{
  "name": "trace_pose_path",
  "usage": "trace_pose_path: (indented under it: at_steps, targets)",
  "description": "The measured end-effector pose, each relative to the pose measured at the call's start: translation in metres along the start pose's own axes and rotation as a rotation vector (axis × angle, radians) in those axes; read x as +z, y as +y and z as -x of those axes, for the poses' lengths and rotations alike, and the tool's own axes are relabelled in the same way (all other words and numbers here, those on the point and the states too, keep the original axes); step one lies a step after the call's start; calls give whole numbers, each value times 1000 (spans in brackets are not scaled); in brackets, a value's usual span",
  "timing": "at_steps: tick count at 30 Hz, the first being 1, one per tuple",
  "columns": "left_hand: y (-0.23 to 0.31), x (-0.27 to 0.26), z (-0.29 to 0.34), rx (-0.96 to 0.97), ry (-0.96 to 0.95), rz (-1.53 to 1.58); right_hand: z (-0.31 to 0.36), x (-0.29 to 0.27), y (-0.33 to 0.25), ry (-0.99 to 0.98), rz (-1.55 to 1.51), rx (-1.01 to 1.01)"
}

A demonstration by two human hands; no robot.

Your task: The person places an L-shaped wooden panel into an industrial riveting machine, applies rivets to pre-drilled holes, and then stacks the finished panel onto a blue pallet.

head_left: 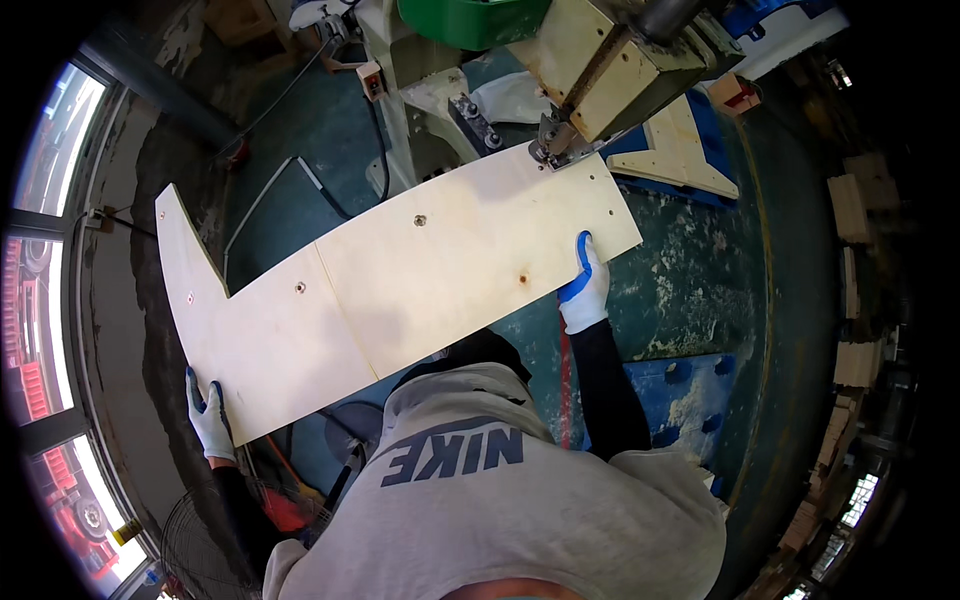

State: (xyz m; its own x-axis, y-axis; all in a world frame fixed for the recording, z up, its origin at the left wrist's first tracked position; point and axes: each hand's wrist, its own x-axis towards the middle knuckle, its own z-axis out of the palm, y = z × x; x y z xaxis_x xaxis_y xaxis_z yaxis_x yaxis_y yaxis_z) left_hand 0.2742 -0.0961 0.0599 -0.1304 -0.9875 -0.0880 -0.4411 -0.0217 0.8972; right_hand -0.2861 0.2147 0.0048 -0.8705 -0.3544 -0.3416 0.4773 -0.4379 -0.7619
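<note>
A large pale plywood panel (pixel 430 285), L-shaped with an upturned arm at its left end, spans the view in front of me. Several small holes, some with metal inserts, dot its face, and a seam crosses it. My left hand (pixel 208 418), in a white and blue glove, grips the lower left corner, thumb and a finger showing at the edge. On the near right edge my right hand (pixel 588 285), gloved alike, has its thumb on top; the other fingers are hidden underneath. The metal tool end (pixel 560 145) of a machine stands over the panel's far right edge.
The beige machine head (pixel 645 85) rises at the upper right beside a green bin (pixel 470 22). More cut plywood (pixel 675 150) lies on a blue pallet behind it. Another blue pallet (pixel 665 395) is at lower right, a wire fan cage (pixel 200 545) at lower left. Boards (pixel 855 300) line the right.
</note>
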Motion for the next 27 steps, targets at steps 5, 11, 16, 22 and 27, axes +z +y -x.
trace_pose_path:
  at_steps: [5, 11, 16, 22, 27]
  targets:
    - [-20, -12, -19, 48, -51, -37, -5, -3, 7, 16, 10, -15]
    - [-7, -12, -32, 48, -66, -97, 1, 8, 8, 14, -68, -7]
    - [6, 1, -33, 48, -14, -2, 2, 13, 7, 34, -66, -72]
    - [9, 7, -4, 46, 88, 105, -8, 5, -17, -135, -203, 73]
    - [-5, -19, 26, 36, 133, 118, 1, 9, -15, -135, -100, 46]
